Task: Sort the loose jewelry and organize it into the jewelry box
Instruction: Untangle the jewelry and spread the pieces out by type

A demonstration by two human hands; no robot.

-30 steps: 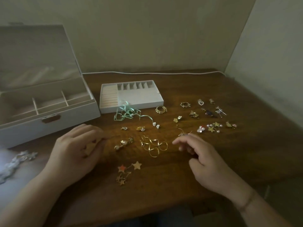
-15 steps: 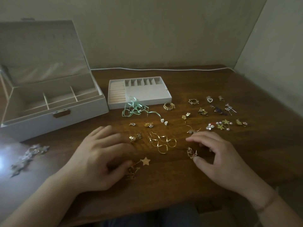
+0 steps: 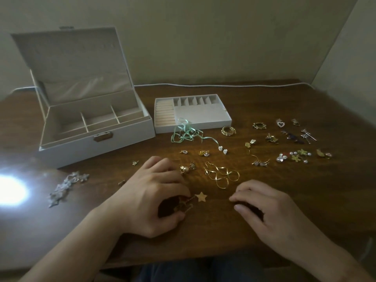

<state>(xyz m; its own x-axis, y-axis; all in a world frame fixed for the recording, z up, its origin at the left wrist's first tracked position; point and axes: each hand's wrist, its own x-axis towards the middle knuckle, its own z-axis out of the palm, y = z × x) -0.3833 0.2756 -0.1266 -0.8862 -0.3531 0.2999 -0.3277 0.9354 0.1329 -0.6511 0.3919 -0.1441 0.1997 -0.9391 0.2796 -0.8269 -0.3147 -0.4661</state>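
Wooden and dark brown, the table (image 3: 264, 231) fills a corner between two plain pale walls, with a white cord (image 3: 223, 85) along its far edge and a bright glare at the left. One white box (image 3: 95, 127) stands open at the far left, lid up, its base split into compartments. One tray (image 3: 193, 113) sits just right of the box, with a row of ring rolls and a line of small cells.

Right of the box the jewelry lies loose: one mint ribbon (image 3: 186, 135) touching the tray's front, one gold ring (image 3: 227, 131), one pair of long twisted gold earrings (image 3: 221, 176), one pearl earring (image 3: 186, 168), and a scatter of small studs and charms (image 3: 293, 145) farther right, too small to count. One silver leafy piece (image 3: 65, 187) lies in front of the box, near the glare.

Two hands rest on the table nearer than the box. The left hand (image 3: 148, 200) curls its thumb and fingers around a gold star chain (image 3: 189, 203), one star (image 3: 201, 197) poking out beside the fingertips. The right hand (image 3: 270, 210) is bent with fingertips pressed to the wood; whether it pinches anything I cannot tell. Both forearms cross the near edge, hiding part of the wood.
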